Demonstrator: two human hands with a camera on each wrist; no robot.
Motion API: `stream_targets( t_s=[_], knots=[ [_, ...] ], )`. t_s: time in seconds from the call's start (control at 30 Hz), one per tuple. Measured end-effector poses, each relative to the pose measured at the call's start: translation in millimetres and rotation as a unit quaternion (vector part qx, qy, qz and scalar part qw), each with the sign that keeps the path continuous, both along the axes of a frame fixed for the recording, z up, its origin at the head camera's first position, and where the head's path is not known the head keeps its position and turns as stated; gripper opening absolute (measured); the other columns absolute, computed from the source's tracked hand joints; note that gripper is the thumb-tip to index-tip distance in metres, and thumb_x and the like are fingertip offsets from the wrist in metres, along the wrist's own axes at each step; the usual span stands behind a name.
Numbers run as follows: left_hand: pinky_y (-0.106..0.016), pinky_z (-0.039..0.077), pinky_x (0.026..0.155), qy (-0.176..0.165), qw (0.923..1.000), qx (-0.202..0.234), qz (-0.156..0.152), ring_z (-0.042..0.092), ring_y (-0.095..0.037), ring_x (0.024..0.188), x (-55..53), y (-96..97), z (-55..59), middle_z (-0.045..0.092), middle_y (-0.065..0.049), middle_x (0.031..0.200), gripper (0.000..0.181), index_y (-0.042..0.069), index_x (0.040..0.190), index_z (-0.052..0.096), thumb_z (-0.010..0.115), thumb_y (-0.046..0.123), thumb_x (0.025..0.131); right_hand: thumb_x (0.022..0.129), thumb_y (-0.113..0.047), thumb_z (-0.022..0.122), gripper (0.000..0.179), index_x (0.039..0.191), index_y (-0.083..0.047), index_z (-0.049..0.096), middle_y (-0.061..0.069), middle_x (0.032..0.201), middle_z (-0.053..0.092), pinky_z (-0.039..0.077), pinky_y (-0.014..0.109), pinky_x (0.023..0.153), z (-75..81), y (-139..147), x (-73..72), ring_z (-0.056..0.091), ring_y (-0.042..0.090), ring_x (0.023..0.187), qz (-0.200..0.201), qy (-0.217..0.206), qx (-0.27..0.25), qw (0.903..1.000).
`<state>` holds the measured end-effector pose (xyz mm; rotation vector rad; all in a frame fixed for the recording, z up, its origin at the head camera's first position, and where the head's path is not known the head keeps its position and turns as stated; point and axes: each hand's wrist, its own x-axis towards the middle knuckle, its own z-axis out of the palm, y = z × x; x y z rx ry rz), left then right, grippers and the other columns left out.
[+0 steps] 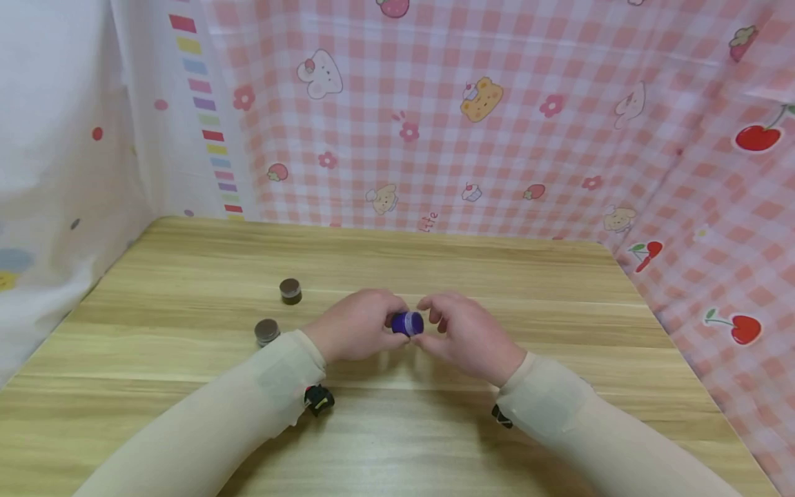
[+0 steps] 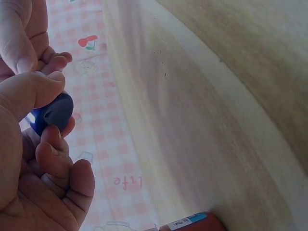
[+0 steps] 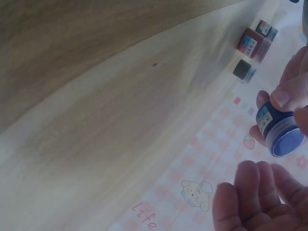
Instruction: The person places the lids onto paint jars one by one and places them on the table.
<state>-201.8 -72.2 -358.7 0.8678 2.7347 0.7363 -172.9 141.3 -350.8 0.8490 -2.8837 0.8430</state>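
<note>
A small jar of dark blue paint (image 1: pixel 402 323) lies tilted in my left hand (image 1: pixel 363 324), its clear end turned toward the right hand. In the right wrist view, the thumb and fingers of that hand pinch the blue jar (image 3: pixel 276 122) around its labelled side. My right hand (image 1: pixel 468 338) is just to the right, with its fingers loosely bent and apart from the jar. Its thumb comes close to the clear end; whether it touches, I cannot tell. From the left wrist, the blue jar (image 2: pixel 58 113) shows its dark rounded end between thumb and fingers.
Two brown jars stand left of my hands: one farther back (image 1: pixel 290 291), one (image 1: pixel 267 332) beside the left sleeve. Several dark and reddish-brown jars (image 3: pixel 250 44) show in the right wrist view. The wooden table (image 1: pixel 397 442) meets a pink checked cloth (image 1: pixel 435 152) behind.
</note>
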Motion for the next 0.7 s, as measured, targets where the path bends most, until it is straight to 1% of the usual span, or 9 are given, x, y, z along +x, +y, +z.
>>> stream_targets(
  t_s=[0.1, 0.23, 0.27, 0.37, 0.43, 0.5, 0.6, 0.7],
  knots=[
    [-0.032, 0.050, 0.078, 0.005, 1.0000, 0.004, -0.007, 0.059, -0.015, 0.082, -0.2, 0.5, -0.3, 0.066, 0.005, 0.088, 0.019, 0.015, 0.106, 0.075, 0.078, 0.031, 0.096, 0.089, -0.017, 0.083, 0.039, 0.123, -0.006, 0.068, 0.008, 0.098, 0.067, 0.052, 0.030, 0.074, 0.4, 0.0, 0.3, 0.060, 0.017, 0.084, 0.002, -0.001, 0.002, 1.0000],
    [-0.032, 0.050, 0.078, 0.004, 0.9999, 0.004, -0.009, 0.059, -0.015, 0.082, -0.2, 0.9, 0.2, 0.066, 0.005, 0.088, 0.018, 0.015, 0.105, 0.075, 0.077, 0.031, 0.096, 0.089, -0.016, 0.083, 0.027, 0.113, -0.011, 0.071, 0.003, 0.089, 0.061, 0.048, 0.028, 0.068, 1.6, -0.4, 1.0, 0.053, 0.015, 0.077, 0.004, -0.002, -0.001, 1.0000],
    [-0.032, 0.050, 0.078, 0.004, 0.9999, 0.003, -0.009, 0.059, -0.015, 0.082, 0.1, 0.8, 0.6, 0.065, 0.005, 0.088, 0.018, 0.015, 0.105, 0.075, 0.077, 0.031, 0.096, 0.089, -0.016, 0.082, 0.026, 0.112, -0.011, 0.071, 0.003, 0.088, 0.060, 0.046, 0.028, 0.066, 1.9, -0.4, 1.1, 0.052, 0.015, 0.076, 0.003, -0.005, -0.002, 1.0000],
    [-0.032, 0.049, 0.078, 0.010, 0.9999, 0.001, -0.011, 0.058, -0.015, 0.082, 0.7, 0.8, 1.6, 0.065, 0.004, 0.088, 0.019, 0.015, 0.106, 0.075, 0.077, 0.031, 0.096, 0.089, -0.017, 0.082, 0.034, 0.120, -0.008, 0.069, 0.004, 0.088, 0.061, 0.046, 0.027, 0.065, 2.8, -0.8, 1.4, 0.051, 0.013, 0.074, -0.004, -0.012, -0.002, 0.9999],
    [-0.032, 0.049, 0.078, 0.011, 0.9999, 0.000, -0.013, 0.058, -0.015, 0.082, 1.1, 0.7, 2.1, 0.065, 0.004, 0.088, 0.019, 0.014, 0.106, 0.075, 0.077, 0.031, 0.096, 0.089, -0.016, 0.082, 0.036, 0.121, -0.008, 0.068, 0.003, 0.088, 0.060, 0.046, 0.027, 0.065, 2.8, -1.0, 1.4, 0.050, 0.013, 0.074, -0.004, -0.014, -0.003, 0.9999],
    [-0.032, 0.050, 0.078, 0.010, 0.9998, 0.000, -0.014, 0.058, -0.015, 0.082, 1.2, 0.7, 2.4, 0.065, 0.004, 0.088, 0.019, 0.014, 0.106, 0.075, 0.077, 0.031, 0.096, 0.089, -0.016, 0.082, 0.035, 0.120, -0.009, 0.068, 0.002, 0.086, 0.059, 0.045, 0.026, 0.065, 3.4, -1.3, 1.8, 0.050, 0.013, 0.074, -0.004, -0.013, -0.003, 0.9999],
    [-0.032, 0.050, 0.079, 0.008, 0.9999, 0.002, -0.011, 0.059, -0.015, 0.083, 1.4, 0.8, 2.3, 0.066, 0.004, 0.089, 0.019, 0.014, 0.106, 0.075, 0.078, 0.030, 0.096, 0.089, -0.015, 0.082, 0.026, 0.112, -0.011, 0.070, 0.004, 0.084, 0.058, 0.043, 0.026, 0.064, 2.7, -1.5, 1.0, 0.049, 0.013, 0.073, 0.001, -0.004, -0.004, 1.0000],
    [-0.031, 0.050, 0.078, 0.005, 0.9999, 0.004, -0.012, 0.059, -0.015, 0.082, 1.5, 0.7, 1.7, 0.066, 0.005, 0.089, 0.017, 0.015, 0.104, 0.075, 0.077, 0.030, 0.096, 0.088, -0.015, 0.083, 0.032, 0.115, -0.008, 0.068, 0.004, 0.085, 0.059, 0.044, 0.026, 0.064, 2.7, -1.3, 0.3, 0.049, 0.013, 0.072, 0.001, -0.006, -0.003, 1.0000]
  ],
)
